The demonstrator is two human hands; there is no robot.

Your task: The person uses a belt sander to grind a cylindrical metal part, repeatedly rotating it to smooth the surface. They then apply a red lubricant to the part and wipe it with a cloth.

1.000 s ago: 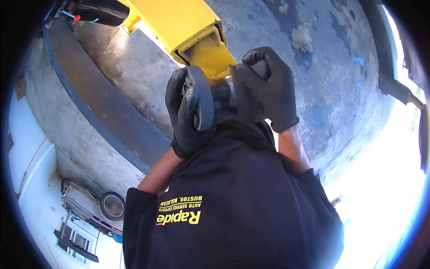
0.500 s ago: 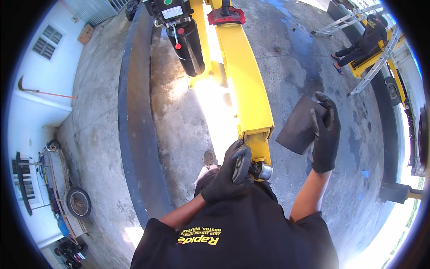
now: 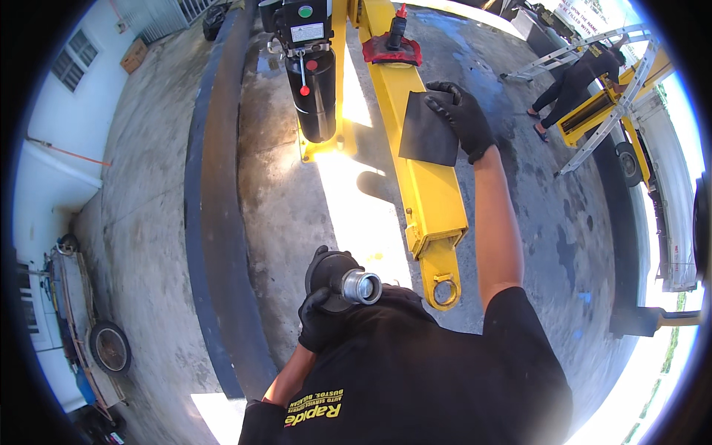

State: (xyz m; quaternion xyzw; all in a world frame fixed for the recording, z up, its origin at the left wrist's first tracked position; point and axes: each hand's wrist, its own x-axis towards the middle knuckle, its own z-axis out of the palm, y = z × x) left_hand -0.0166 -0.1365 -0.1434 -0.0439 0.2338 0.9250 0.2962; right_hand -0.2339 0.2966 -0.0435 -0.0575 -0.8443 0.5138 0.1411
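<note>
The pad (image 3: 335, 273) is in the left hand (image 3: 317, 324), left of the near end of the yellow arm (image 3: 437, 200); its fingers are curled closed around the rim, metal collar (image 3: 362, 287) facing up. Half a second ago it sat across that end, hiding the ring (image 3: 445, 305), which now shows. The right hand (image 3: 467, 122) has its fingers partly bent on the top right corner of a black sheet (image 3: 426, 137); the sheet has come from beyond the arm's right edge to overlap it in view, though contact cannot be told. Farther up the arm, a bottle (image 3: 397, 33) rests on a red cloth (image 3: 374, 50). Beyond, a co-worker (image 3: 575, 85) by a ladder (image 3: 608, 111) now leans farther over.
</note>
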